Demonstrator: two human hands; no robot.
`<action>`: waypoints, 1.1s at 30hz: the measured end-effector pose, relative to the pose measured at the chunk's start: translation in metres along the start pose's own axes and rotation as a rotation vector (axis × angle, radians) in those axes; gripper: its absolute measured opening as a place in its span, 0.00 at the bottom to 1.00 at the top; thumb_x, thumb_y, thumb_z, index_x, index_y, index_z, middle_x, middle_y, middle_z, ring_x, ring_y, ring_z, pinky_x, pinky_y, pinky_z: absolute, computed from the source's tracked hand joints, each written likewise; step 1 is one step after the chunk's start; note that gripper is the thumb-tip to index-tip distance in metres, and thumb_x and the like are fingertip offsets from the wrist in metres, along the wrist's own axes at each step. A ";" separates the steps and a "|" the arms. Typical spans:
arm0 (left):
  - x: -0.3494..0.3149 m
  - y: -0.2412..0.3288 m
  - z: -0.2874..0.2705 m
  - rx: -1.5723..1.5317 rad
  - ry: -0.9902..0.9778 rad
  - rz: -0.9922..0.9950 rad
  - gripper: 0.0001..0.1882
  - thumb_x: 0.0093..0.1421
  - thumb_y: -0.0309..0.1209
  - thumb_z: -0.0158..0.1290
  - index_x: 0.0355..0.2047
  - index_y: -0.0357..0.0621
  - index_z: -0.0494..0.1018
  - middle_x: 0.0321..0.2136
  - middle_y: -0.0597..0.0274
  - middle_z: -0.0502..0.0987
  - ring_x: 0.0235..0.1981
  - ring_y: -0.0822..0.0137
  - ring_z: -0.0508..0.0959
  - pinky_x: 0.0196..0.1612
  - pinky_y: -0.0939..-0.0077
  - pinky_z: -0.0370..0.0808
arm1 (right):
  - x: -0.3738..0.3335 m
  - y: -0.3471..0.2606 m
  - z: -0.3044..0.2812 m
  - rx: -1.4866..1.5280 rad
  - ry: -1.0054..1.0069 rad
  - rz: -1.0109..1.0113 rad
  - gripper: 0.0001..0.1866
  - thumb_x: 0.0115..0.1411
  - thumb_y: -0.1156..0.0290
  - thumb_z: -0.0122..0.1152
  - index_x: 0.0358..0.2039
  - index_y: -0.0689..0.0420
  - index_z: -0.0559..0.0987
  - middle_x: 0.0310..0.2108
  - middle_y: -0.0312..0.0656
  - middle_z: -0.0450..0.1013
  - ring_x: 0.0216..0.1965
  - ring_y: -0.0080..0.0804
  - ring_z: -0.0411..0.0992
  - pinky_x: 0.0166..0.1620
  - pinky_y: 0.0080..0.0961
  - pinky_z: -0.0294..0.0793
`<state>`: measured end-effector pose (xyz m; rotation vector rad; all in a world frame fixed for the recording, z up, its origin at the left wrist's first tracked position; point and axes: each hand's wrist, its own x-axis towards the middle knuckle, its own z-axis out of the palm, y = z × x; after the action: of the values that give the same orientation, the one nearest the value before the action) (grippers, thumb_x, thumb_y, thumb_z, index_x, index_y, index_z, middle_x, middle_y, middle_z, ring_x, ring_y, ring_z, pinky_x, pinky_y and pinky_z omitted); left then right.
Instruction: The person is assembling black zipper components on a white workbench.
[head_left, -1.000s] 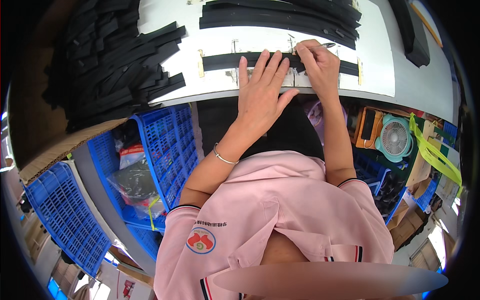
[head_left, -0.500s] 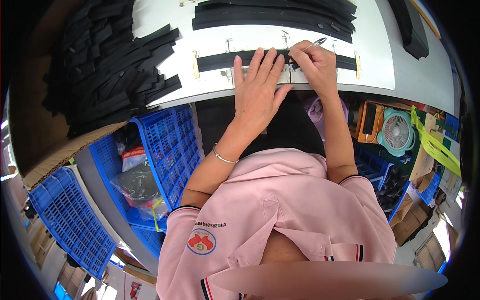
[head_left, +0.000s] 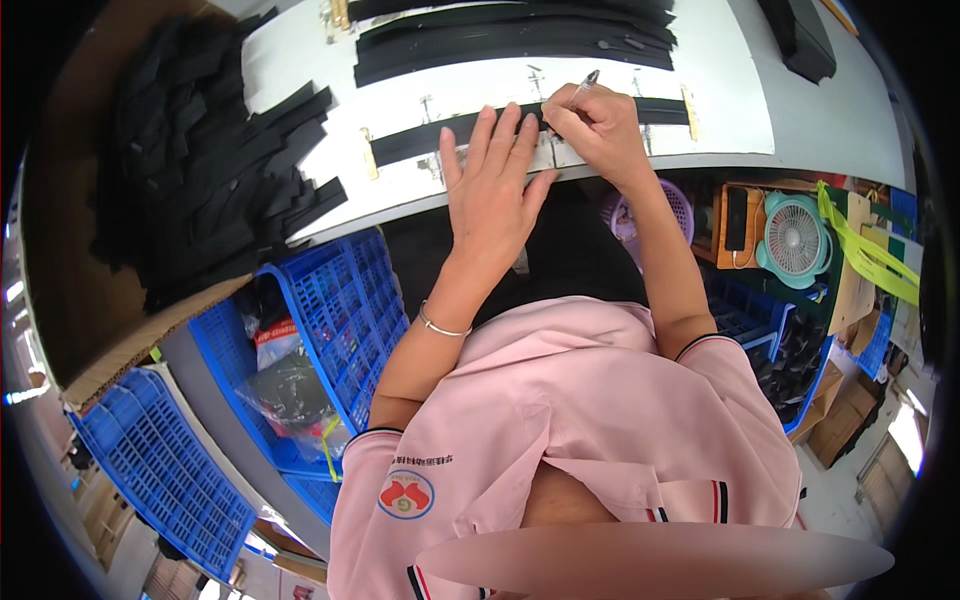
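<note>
Matt black rubbery strip, silvery pen

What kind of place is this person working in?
Most likely a small factory or workshop bench. A pile of black strips lies on the white worktable, blue plastic crates sit below, and the right hand holds a pen over one strip.

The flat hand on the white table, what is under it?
Under the left hand lies a long black strip on the white table. The strip pokes out both sides. The part beneath the palm is covered, so any marks there cannot be seen.
</note>
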<state>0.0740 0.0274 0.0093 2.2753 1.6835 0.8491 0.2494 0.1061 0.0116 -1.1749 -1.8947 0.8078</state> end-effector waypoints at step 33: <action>0.042 0.064 0.053 -0.097 -0.127 0.151 0.29 0.63 0.41 0.62 0.62 0.41 0.73 0.64 0.55 0.72 0.71 0.50 0.62 0.73 0.35 0.40 | -0.024 0.046 -0.075 -0.002 0.295 0.238 0.10 0.67 0.71 0.63 0.39 0.67 0.84 0.28 0.35 0.79 0.29 0.17 0.73 0.33 0.17 0.72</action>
<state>0.1635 0.0537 0.0098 2.3588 1.4014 0.7793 0.3403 0.1111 0.0070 -1.4539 -1.5349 0.7116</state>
